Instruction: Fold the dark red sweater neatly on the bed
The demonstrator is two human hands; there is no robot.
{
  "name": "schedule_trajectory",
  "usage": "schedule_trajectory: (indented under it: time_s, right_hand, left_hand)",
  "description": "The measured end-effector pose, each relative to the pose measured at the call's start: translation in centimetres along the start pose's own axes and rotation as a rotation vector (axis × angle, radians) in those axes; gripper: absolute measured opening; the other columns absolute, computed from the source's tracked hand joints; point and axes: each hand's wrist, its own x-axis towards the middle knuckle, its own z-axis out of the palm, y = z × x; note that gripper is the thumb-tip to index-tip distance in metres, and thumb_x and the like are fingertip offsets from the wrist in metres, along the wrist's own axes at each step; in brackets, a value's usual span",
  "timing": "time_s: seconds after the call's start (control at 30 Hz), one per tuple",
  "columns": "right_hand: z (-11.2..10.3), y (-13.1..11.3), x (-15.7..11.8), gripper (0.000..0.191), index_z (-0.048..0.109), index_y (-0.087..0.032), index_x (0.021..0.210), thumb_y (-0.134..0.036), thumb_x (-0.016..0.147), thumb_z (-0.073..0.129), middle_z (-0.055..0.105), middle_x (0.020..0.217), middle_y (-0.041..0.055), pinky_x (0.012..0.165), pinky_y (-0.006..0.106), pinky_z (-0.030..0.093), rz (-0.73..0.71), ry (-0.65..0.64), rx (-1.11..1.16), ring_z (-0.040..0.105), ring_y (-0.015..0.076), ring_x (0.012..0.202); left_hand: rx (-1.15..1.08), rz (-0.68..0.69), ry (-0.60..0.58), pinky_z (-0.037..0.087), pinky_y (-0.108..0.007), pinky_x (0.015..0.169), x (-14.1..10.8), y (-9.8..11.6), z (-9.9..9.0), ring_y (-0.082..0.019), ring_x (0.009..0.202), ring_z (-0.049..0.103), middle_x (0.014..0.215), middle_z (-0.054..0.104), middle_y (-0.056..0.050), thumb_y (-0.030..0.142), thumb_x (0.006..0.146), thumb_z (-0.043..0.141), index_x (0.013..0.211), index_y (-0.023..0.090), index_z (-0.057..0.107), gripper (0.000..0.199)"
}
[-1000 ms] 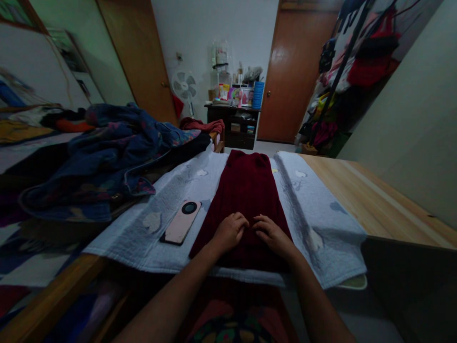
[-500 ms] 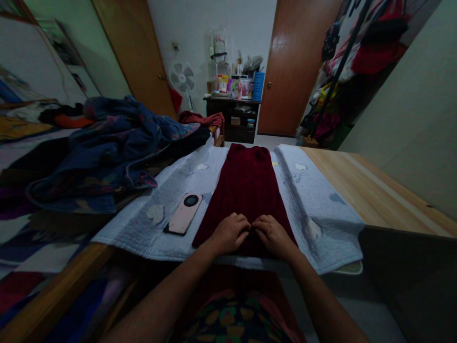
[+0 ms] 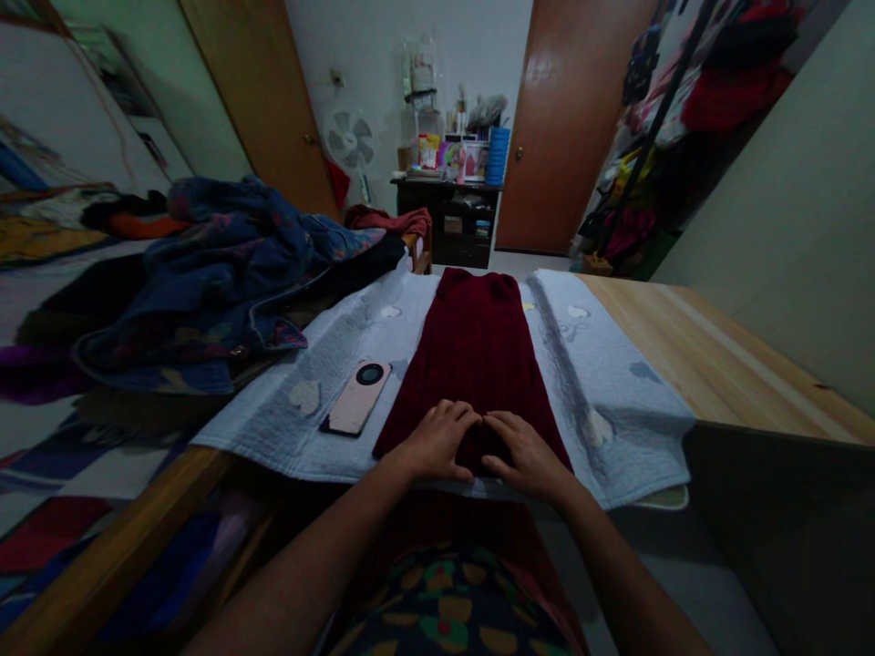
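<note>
A dark red garment [image 3: 480,337], narrow at its far end and flared toward me, lies spread on a pale grey quilted cloth [image 3: 629,374]. My left hand [image 3: 444,439] rests on its near part, thumb apart from the fingers. Beside it, almost fingertip to fingertip, my right hand [image 3: 520,453] lies on the same part with its thumb also spread. Neither hand visibly grips the fabric. Left of the garment, a pink phone [image 3: 356,401] with a round black camera ring lies face down on the quilted cloth.
A heap of clothes with a blue denim jacket [image 3: 225,264] covers the left side. To the right is a wooden board top [image 3: 738,355]. A fan [image 3: 352,138] and a dark cabinet [image 3: 447,219] stand at the back, near a brown door [image 3: 553,128].
Both thumbs have moved away from the fingers toward me, so the hands are more spread. The garment stays in place; the view has shifted slightly.
</note>
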Motion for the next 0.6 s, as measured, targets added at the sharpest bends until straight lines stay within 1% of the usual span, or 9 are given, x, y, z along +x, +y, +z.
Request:
schedule_trajectory:
  time_s: [0.13,0.23,0.33,0.47,0.6]
  right_hand:
    - [0.5,0.1,-0.5,0.081,0.037,-0.017,0.144,-0.036,0.072,0.07,0.042,0.144,0.0165,0.111,0.048,0.031,-0.02,-0.009,-0.041,0.036,0.0306,0.134]
    - [0.8,0.0,-0.6,0.089,0.033,-0.017,0.145,-0.033,0.068,0.073,0.039,0.146,0.017,0.111,0.049,0.029,-0.016,-0.022,-0.06,0.034,0.0316,0.135]
    - [0.8,-0.1,-0.6,0.092,0.032,-0.017,0.145,-0.032,0.065,0.075,0.039,0.146,0.0173,0.112,0.049,0.029,-0.011,-0.033,-0.073,0.034,0.0313,0.135]
    - [0.6,-0.3,-0.5,0.092,0.033,-0.015,0.145,-0.03,0.064,0.075,0.04,0.145,0.0174,0.112,0.048,0.029,0.0,-0.034,-0.074,0.036,0.0306,0.134]
    - [0.7,-0.2,-0.3,0.088,0.035,-0.017,0.144,-0.029,0.065,0.073,0.042,0.144,0.0164,0.111,0.048,0.031,0.011,-0.021,-0.062,0.037,0.0304,0.133]
  left_hand:
    - [0.047,-0.017,-0.01,0.039,-0.042,0.097,-0.1,0.8,-0.2,-0.03,0.114,0.043,0.124,0.049,-0.007,0.038,0.055,0.083,0.123,0.027,0.047,0.078]
    - [0.042,-0.014,-0.019,0.04,-0.042,0.096,-0.1,0.9,-0.4,-0.03,0.114,0.044,0.124,0.049,-0.007,0.035,0.057,0.082,0.126,0.028,0.046,0.078]
    - [0.025,0.005,-0.01,0.041,-0.041,0.096,-0.1,0.8,-0.7,-0.028,0.112,0.045,0.122,0.051,-0.006,0.03,0.06,0.079,0.125,0.028,0.048,0.072]
    - [0.026,0.045,0.021,0.042,-0.04,0.096,-0.1,1.0,-0.5,-0.027,0.108,0.048,0.117,0.056,-0.006,0.02,0.062,0.073,0.123,0.025,0.05,0.065]
    - [0.059,-0.029,0.072,0.044,-0.04,0.093,-0.3,1.5,0.1,-0.027,0.105,0.05,0.114,0.06,-0.006,0.014,0.066,0.065,0.117,0.025,0.052,0.054]
